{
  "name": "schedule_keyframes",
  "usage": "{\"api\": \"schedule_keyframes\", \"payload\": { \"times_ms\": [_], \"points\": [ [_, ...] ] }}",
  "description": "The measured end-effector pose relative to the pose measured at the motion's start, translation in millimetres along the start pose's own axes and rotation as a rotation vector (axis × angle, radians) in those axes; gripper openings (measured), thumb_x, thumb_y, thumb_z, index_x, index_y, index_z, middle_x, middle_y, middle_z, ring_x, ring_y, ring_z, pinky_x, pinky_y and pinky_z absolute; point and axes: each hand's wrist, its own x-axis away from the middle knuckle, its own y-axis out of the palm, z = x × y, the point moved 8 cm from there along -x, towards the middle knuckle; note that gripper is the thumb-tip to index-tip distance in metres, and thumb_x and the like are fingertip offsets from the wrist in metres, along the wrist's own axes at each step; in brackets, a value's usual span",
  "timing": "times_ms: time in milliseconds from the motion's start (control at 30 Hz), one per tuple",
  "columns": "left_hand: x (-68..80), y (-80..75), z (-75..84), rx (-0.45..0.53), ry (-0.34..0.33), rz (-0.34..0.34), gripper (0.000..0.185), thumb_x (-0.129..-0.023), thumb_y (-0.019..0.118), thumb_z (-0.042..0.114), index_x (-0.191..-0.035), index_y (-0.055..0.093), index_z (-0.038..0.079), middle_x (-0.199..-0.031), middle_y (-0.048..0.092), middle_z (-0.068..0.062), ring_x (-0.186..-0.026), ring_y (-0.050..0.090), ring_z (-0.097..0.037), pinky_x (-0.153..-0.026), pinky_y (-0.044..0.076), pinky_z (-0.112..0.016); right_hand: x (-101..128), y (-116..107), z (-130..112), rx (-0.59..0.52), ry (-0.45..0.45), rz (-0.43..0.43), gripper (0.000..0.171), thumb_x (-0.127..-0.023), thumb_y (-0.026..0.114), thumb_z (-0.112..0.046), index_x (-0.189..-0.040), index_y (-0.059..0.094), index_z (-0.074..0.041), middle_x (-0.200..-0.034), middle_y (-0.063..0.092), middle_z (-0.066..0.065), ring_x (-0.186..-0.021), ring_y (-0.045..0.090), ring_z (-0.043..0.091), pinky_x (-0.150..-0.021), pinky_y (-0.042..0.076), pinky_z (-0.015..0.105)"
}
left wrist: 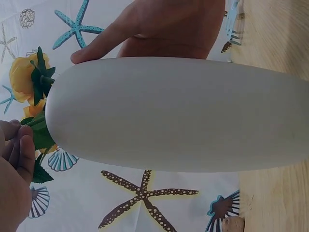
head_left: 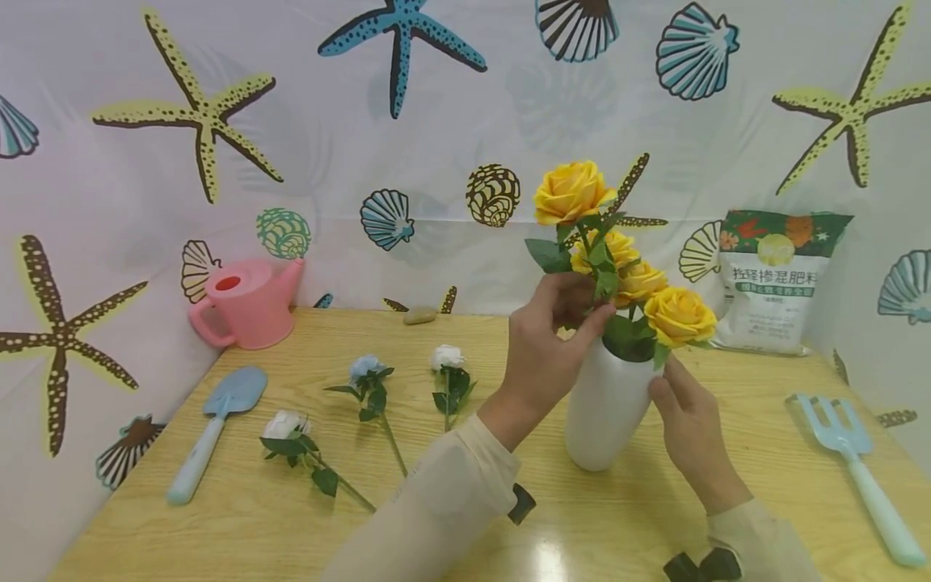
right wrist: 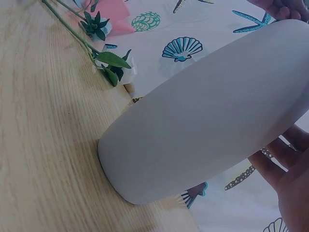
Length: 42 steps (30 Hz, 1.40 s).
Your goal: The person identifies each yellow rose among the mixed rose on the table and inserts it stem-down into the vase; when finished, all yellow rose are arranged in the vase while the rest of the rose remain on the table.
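Observation:
A white vase (head_left: 607,408) stands on the wooden table, leaning slightly, with several yellow roses in its mouth. My left hand (head_left: 541,347) is beside the rim and pinches the tallest yellow rose (head_left: 575,192) by its leafy stem. In the left wrist view the fingertips of this left hand (left wrist: 17,159) close on green leaves at the vase mouth. My right hand (head_left: 691,428) holds the vase near its top from the right, thumb on the near side. The right wrist view shows the right hand's fingers (right wrist: 270,169) against the vase wall (right wrist: 207,116).
Left of the vase lie a blue flower (head_left: 366,370) and two white flowers (head_left: 285,426). A blue trowel (head_left: 218,432) and pink watering can (head_left: 250,303) are farther left. At right are a hand fork (head_left: 851,461) and a printed bag (head_left: 778,283). A stone (head_left: 420,315) sits behind.

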Motion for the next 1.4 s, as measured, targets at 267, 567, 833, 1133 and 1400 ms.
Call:
{"api": "schedule_keyframes", "payload": {
  "times_ms": [267,567,833,1133,1400],
  "points": [
    [13.3,2.9,4.6,-0.196,0.185,-0.066,0.017,-0.087,0.078,0.004,-0.094,0.063,0.001,-0.083,0.071,-0.009,-0.064,0.064,-0.012,-0.067,0.050,-0.008,-1,-1,3,-0.015,-0.035,0.015,0.049,-0.108,0.046,-0.031,-0.155,0.041,-0.018,-0.152,0.049,0.014,-0.123,0.043,-0.018,-0.097,0.036,0.002],
    [14.6,2.3,9.2,-0.173,0.176,-0.124,0.030,-0.085,0.076,-0.002,-0.111,0.060,-0.002,-0.083,0.068,-0.011,-0.065,0.066,-0.015,-0.073,0.051,-0.010,0,-2,4,0.007,0.003,0.005,0.048,-0.109,0.044,-0.032,-0.156,0.039,-0.020,-0.155,0.046,0.012,-0.137,0.045,0.004,-0.099,0.035,0.004],
    [9.6,-2.4,8.5,-0.067,0.047,-0.245,0.028,-0.086,0.074,-0.005,-0.112,0.064,-0.005,-0.092,0.072,-0.016,-0.074,0.069,-0.020,-0.074,0.055,-0.012,-2,1,3,-0.002,-0.008,-0.014,0.050,-0.109,0.043,-0.033,-0.157,0.038,-0.020,-0.157,0.043,0.012,-0.142,0.042,0.039,-0.099,0.035,0.003],
    [14.0,2.1,-3.4,-0.102,0.026,-0.219,0.016,-0.085,0.078,0.002,-0.098,0.069,-0.003,-0.081,0.067,-0.013,-0.064,0.063,-0.018,-0.064,0.052,-0.012,-3,1,6,-0.011,-0.008,0.000,0.049,-0.109,0.044,-0.033,-0.155,0.041,-0.019,-0.154,0.046,0.012,-0.125,0.041,-0.016,-0.098,0.036,0.003],
    [18.3,1.0,-9.3,-0.167,0.017,-0.228,0.013,-0.084,0.080,0.005,-0.090,0.070,0.000,-0.084,0.069,-0.011,-0.066,0.061,-0.017,-0.067,0.049,-0.013,-4,2,7,-0.012,-0.017,-0.003,0.047,-0.109,0.045,-0.032,-0.155,0.041,-0.024,-0.149,0.047,-0.015,-0.130,0.044,-0.011,-0.098,0.037,0.003]
  ]
}}
